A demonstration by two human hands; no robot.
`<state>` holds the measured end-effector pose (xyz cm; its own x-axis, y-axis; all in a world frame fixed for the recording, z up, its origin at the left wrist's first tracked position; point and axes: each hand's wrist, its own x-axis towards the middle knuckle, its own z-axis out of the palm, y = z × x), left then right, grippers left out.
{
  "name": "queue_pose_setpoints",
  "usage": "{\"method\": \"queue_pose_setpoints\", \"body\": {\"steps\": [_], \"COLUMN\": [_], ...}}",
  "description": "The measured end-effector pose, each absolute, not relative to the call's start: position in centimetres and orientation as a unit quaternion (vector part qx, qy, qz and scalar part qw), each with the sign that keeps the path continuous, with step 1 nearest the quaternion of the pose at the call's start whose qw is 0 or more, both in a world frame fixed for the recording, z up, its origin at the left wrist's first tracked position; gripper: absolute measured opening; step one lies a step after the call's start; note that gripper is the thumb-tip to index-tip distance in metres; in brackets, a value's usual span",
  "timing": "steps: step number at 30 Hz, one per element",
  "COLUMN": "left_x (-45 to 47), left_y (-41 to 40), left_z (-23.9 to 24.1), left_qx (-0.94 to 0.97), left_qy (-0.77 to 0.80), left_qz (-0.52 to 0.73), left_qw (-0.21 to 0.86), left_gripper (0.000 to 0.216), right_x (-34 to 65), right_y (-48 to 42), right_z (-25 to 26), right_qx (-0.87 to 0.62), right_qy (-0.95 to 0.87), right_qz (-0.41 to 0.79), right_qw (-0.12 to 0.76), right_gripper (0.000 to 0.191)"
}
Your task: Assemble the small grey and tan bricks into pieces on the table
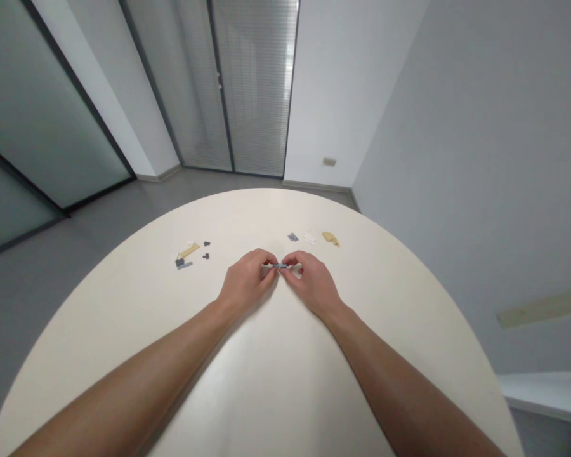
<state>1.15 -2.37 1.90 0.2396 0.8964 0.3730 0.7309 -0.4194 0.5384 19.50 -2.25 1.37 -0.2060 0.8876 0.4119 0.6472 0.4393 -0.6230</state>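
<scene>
Over the middle of the white table, my left hand point(250, 274) and my right hand point(311, 277) meet fingertip to fingertip. Between them is a small, thin grey-blue piece point(280, 265) with whitish parts at its ends. Thumb and fingers of my left hand pinch its left end; those of my right hand pinch the other. My fingertips hide much of it, so its kind is unclear. Just beyond my right hand lie small dark grey pieces point(292, 237), white pieces point(309, 238) and tan pieces point(331, 238).
Left of my hands lie a tan strip point(189, 250), a grey strip point(184, 265), and small black pieces point(206, 256). The round white table point(266, 381) has its curved far edge beyond the pieces. Glass partitions point(252, 82) and a white wall point(342, 95) stand behind it.
</scene>
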Motion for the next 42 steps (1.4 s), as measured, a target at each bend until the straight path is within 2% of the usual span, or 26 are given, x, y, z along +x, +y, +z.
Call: {"method": "queue_pose_setpoints", "body": {"steps": [42], "left_x": [1.19], "left_y": [-2.38], "left_z": [1.89], "left_qx": [0.783], "left_qy": [0.517], "left_qz": [0.320], "left_qw": [0.131], "left_gripper": [0.014], "right_x": [19.49], "right_y": [-2.33], "right_z": [1.60], "right_qx": [-0.506], "right_qy": [-0.754], "right_qz": [0.170], "right_qw": [0.382], "right_gripper": [0.008]}}
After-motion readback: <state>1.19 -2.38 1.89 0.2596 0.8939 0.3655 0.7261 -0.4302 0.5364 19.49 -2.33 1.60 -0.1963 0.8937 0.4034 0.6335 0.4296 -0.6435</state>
